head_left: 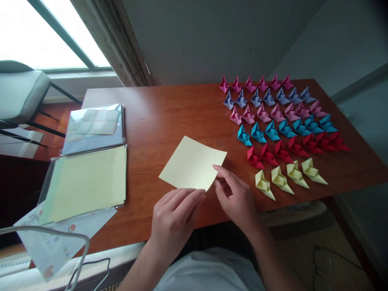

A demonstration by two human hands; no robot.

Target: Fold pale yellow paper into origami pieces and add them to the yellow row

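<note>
Worktop (151, 111): a brown surface extends beyond both hands and well out to either side.
Paper stack (91, 184): pale yellow paper lies flat, well to the left of the left hand.
Yellow sheet (192, 165): just beyond the hands, mostly to their left; roughly square, showing no clear long axis, one diagonal running from the near corner away and slightly left.
Left hand (178, 214): thumb and fingers drawn together at that near corner, apparently pinching it; the hand nearest that corner.
Right hand (236, 198): index finger touches the right edge, thumb a narrow gap away; whether it grips, one cannot tell.
Yellow folded shapes (280, 182): four in a row, just right of the right hand.
</note>
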